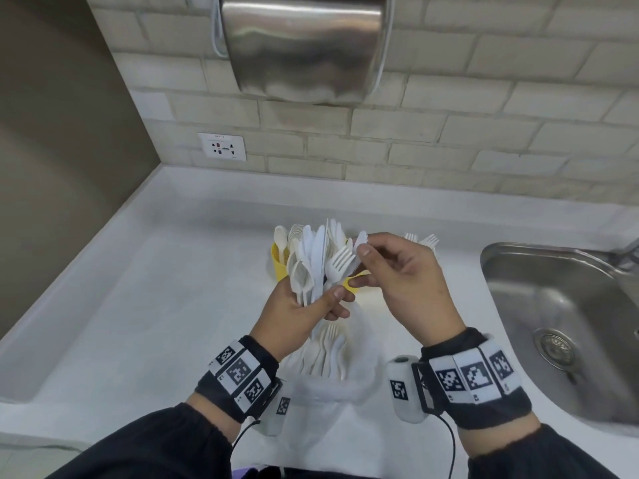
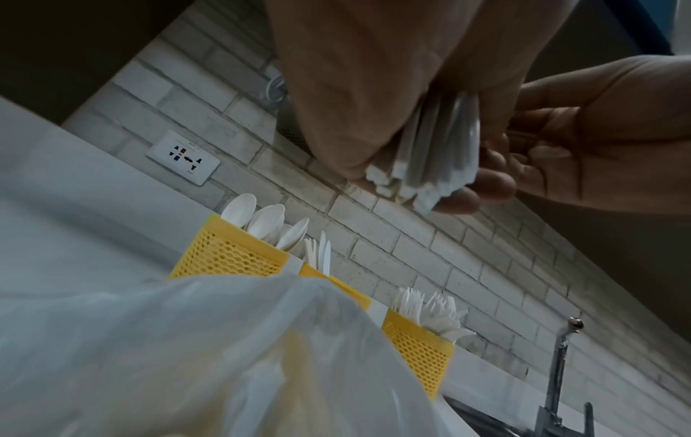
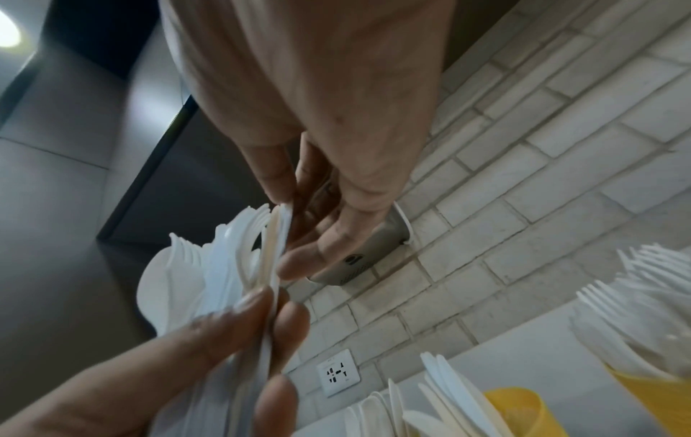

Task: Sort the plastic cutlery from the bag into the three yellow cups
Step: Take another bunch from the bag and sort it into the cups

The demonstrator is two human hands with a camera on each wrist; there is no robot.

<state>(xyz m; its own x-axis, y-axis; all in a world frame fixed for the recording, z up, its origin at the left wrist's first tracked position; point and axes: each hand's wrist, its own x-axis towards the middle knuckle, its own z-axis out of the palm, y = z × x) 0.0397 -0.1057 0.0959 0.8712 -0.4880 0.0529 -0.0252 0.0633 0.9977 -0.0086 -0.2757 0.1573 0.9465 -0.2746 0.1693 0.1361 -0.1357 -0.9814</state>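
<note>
My left hand grips a fanned bundle of white plastic cutlery by the handles: spoons, knives and a fork. My right hand pinches the serrated blade of a white knife at the bundle's right edge. In the left wrist view three yellow mesh cups stand in a row by the wall: a spoon cup, a knife cup and a fork cup. The clear plastic bag lies on the counter under my hands with more cutlery inside. From the head the hands hide most of the cups.
A steel sink is set into the white counter at the right, with a faucet behind it. A metal hand dryer hangs on the tiled wall above the cups. A wall socket sits at the left.
</note>
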